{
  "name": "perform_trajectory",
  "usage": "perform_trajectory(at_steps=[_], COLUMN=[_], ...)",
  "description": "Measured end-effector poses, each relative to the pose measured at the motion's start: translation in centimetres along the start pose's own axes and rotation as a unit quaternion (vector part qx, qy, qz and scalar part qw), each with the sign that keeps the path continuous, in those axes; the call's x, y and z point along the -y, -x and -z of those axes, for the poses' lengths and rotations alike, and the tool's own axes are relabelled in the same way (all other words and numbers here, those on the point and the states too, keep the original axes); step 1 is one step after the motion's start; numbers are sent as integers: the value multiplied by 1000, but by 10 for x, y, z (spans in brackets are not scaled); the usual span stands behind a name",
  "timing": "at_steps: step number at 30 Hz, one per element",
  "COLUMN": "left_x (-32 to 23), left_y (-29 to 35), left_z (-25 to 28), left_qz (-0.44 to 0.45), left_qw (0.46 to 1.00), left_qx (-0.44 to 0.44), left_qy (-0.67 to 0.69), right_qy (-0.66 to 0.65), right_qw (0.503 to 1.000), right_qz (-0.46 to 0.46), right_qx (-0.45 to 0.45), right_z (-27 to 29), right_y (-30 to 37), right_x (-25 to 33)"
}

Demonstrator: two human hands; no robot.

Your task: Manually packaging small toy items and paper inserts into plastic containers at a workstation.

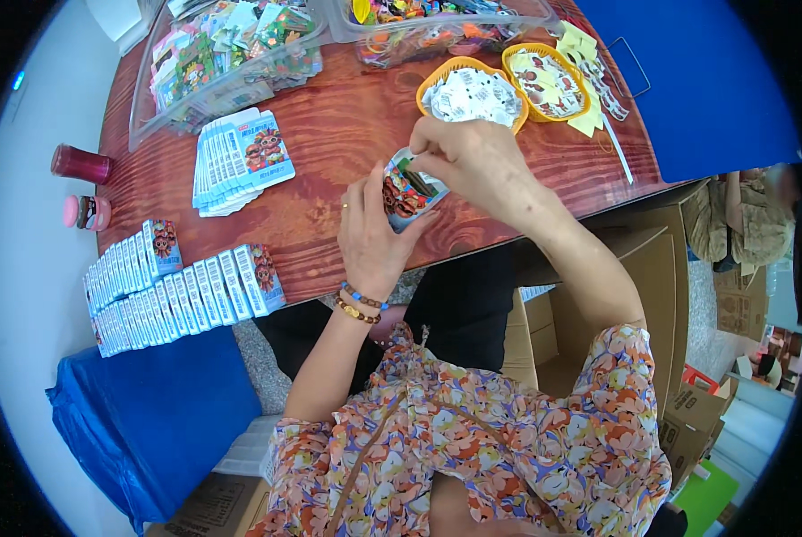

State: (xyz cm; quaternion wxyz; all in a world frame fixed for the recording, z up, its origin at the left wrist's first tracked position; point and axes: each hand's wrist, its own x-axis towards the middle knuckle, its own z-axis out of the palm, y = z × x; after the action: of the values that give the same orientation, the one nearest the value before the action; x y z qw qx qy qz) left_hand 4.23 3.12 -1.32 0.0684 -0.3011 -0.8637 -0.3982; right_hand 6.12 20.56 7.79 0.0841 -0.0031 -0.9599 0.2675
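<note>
the left hand (pixel 371 234) gripped a small box (pixel 407 193) above the tabletop (pixel 347 134); the right hand (pixel 473 161) pinched its open flap.

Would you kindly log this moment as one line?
left hand: holds small box | right hand: fingers at box opening | behind: orange bowls | left: finished boxes

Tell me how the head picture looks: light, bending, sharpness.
Head view: even, soft light, with a faint sheen on the wooden table and no hard shadows; the fisheye bends the table edge and leaves black corners; the hands, left and right, and the small box are sharp, while the cartons at the right rim look soft.
</note>
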Motion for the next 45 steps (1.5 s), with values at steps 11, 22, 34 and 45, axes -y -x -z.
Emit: perform_trajectory(at_steps=[11,22,34,45], left_x=[9,9,10,15], left_y=[8,17,10,18], left_z=[8,11,6,3], left_qz=[36,56,49,55], left_qw=[998,995,998,996], left_qx=[-11,-14,-6,-73], left_qy=[47,85,24,-8], right_qy=[-68,135,-172,-31], right_qw=[987,966,978,994], right_qz=[-98,-196,7,100], right_qx=[-110,-97,117,4], right_z=[40,79,65,9], right_y=[-13,-17,-11,9], right_x=[-86,-206,-45,17])
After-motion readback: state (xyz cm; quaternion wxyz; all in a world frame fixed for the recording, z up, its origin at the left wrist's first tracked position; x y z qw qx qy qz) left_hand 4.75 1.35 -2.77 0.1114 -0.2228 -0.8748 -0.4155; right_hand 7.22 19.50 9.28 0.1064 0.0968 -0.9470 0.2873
